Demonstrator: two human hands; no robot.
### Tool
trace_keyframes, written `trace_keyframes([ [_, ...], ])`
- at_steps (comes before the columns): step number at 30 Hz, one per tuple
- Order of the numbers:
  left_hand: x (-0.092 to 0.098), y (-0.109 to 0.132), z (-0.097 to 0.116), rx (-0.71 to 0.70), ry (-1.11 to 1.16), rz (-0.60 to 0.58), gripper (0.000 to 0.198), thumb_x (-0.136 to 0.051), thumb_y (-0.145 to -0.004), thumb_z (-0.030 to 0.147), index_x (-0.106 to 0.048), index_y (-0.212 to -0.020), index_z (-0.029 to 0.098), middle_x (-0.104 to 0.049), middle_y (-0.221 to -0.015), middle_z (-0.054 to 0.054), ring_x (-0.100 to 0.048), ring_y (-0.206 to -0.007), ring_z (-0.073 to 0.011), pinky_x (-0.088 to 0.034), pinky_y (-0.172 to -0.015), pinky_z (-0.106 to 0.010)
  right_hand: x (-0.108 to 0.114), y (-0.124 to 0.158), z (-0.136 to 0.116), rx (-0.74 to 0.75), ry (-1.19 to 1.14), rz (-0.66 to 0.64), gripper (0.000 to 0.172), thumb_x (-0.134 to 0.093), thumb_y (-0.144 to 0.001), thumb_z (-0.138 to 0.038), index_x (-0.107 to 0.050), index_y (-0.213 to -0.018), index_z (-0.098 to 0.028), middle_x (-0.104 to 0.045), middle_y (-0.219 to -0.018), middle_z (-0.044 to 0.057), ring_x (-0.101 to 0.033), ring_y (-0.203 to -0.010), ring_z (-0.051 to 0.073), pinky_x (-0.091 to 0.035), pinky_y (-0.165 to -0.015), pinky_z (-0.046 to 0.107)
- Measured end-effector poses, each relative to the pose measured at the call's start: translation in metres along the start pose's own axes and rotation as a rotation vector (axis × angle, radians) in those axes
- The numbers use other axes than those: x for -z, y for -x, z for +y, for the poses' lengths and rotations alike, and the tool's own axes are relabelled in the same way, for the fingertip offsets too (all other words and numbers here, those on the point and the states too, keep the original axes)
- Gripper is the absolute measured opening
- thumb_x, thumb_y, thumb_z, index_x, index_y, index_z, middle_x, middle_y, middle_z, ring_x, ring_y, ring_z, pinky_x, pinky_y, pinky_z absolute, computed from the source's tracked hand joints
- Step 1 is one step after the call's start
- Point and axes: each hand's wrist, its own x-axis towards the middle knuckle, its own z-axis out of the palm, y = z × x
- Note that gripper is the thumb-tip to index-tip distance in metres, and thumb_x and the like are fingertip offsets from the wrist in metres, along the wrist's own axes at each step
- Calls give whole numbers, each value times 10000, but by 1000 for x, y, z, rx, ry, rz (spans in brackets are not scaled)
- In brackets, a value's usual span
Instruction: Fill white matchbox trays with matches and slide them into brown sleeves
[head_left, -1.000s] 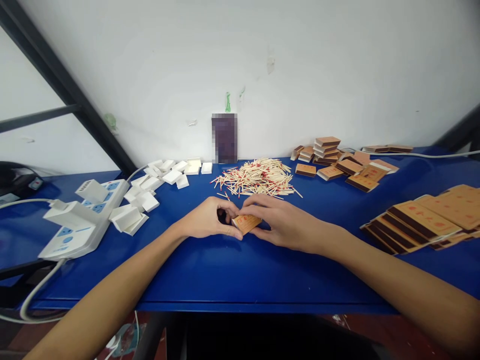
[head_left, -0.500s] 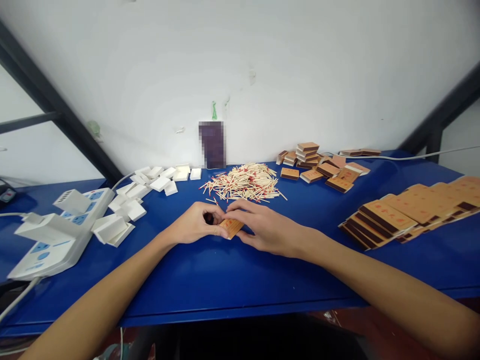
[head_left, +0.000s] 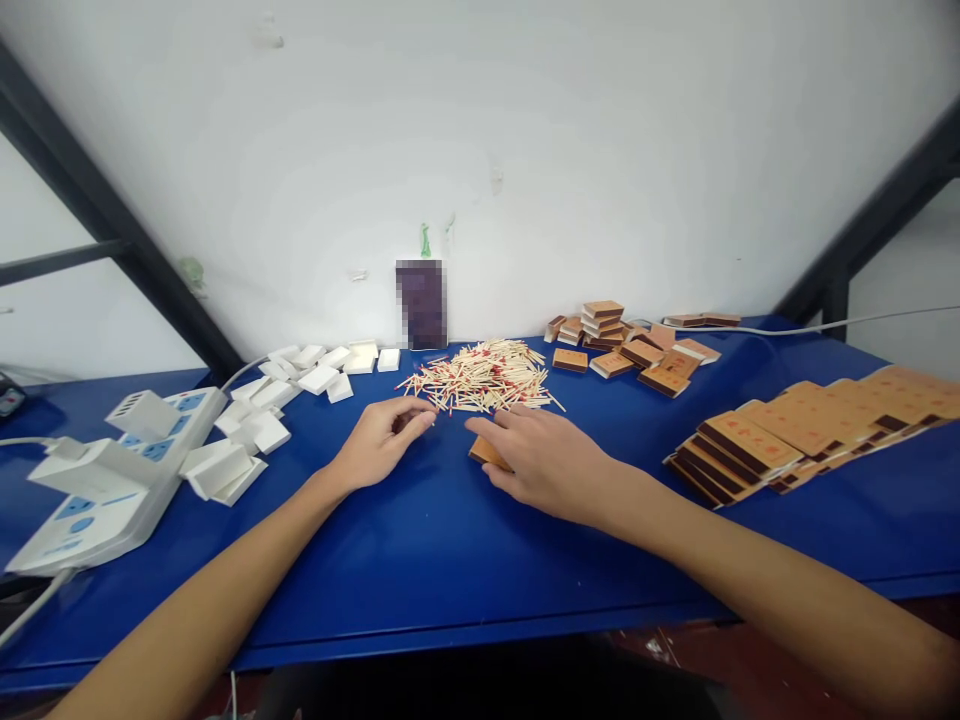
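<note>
Your right hand (head_left: pixel 540 455) holds the box (head_left: pixel 484 453); your left hand (head_left: pixel 379 440) is loose, empty. A quick grab could scatter the matches (head_left: pixel 480 375).

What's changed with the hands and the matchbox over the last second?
The left hand let go of the matchbox and moved away to the left, its fingertips now at the near edge of the match pile. The right hand keeps the matchbox under its fingers. The white trays, power strip and brown box stacks lie as before.
</note>
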Motion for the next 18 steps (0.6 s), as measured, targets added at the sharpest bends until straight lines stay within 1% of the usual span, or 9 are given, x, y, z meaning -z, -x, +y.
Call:
trace_keyframes([
  [2,0,0,-2,-31,-68,11,353,-458,-976,440,-687,-992,172,-698,-909,-30,-587,-737,-143,-423,-651,-262,3,3,5,-37,77,-54,223,-512,-924,-261,-622,-1080,-146,-681,-1015,136,-657,-926,279,-469,-724,361],
  [3,0,-1,-2,-49,-93,2,351,-451,-982,432,-688,-979,174,-699,-914,-28,-590,-738,-142,-425,-657,-264,6,5,8,-60,109,-89,216,-496,-927,-254,-627,-1057,-142,-689,-1008,140,-665,-910,280,-466,-707,362],
  [6,-2,0,-2,-96,-161,-49,332,-442,-989,402,-682,-934,179,-686,-866,-17,-584,-717,-136,-422,-668,-267,18,11,19,-109,228,-229,257,-512,-908,-275,-635,-1079,-127,-717,-956,156,-679,-897,312,-464,-691,385],
  [9,-4,0,-2,-128,-230,-89,316,-437,-990,368,-672,-893,181,-660,-821,-11,-571,-710,-138,-413,-680,-275,33,15,33,-139,332,-391,284,-559,-873,-309,-664,-1057,-119,-727,-915,181,-687,-888,326,-460,-698,394],
  [12,-4,0,-1,-149,-280,-126,316,-432,-988,351,-664,-859,180,-630,-791,-12,-562,-719,-145,-403,-683,-279,41,13,48,-167,342,-490,304,-557,-870,-343,-690,-1023,-118,-726,-913,187,-690,-866,333,-458,-717,423],
  [14,-3,0,0,-156,-298,-136,325,-425,-989,348,-656,-834,178,-610,-767,-12,-556,-717,-149,-399,-681,-281,43,10,60,-233,331,-569,276,-601,-834,-332,-707,-980,-123,-720,-907,187,-688,-849,336,-457,-709,432],
  [16,-2,0,0,-162,-305,-136,332,-418,-989,344,-649,-819,177,-601,-758,-13,-551,-716,-152,-398,-680,-285,43,7,75,-303,313,-604,210,-626,-807,-310,-718,-902,-147,-713,-871,167,-681,-784,309,-455,-654,408],
  [17,-2,0,0,-164,-310,-135,333,-415,-988,344,-648,-817,178,-599,-756,-14,-550,-718,-154,-399,-681,-287,44,5,85,-323,307,-599,172,-638,-793,-306,-718,-855,-167,-707,-829,146,-670,-733,285,-451,-625,393],
  [18,-2,0,0,-164,-318,-132,332,-414,-987,343,-649,-818,179,-599,-756,-14,-550,-722,-156,-400,-684,-291,46,4,96,-345,257,-554,150,-673,-758,-324,-712,-800,-186,-694,-771,118,-646,-674,259,-443,-602,379],
])
